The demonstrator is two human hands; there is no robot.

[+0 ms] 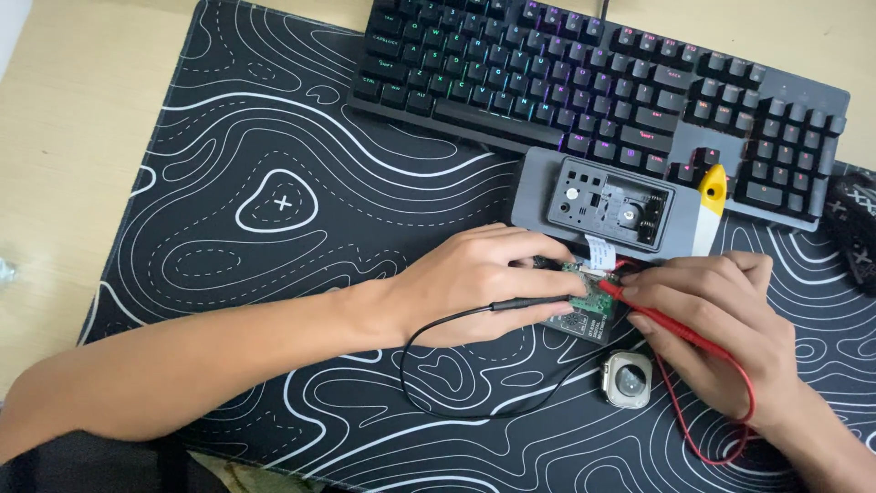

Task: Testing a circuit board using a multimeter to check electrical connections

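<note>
Both hands, the left hand (484,278) gripping the black probe (538,303) and the right hand (721,324) gripping the red probe (657,319), are pressing on the small circuit board (584,306) at the frame's center, where 1 slipping tip could short neighbouring contacts.

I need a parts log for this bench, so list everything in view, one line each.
Backlit mechanical keyboard: one, black, top of mat.
Black desk mat with white contour lines: one, covers wooden desk.
Opened grey device casing: one, below keyboard.
Yellow-tipped white tool: one, right of casing.
Green circuit board: one, between hands.
Black test probe: one, left hand.
Red test probe: one, right hand.
Small square silver part: one, below board.
Left hand: grips black probe.
Right hand: grips red probe.
</note>
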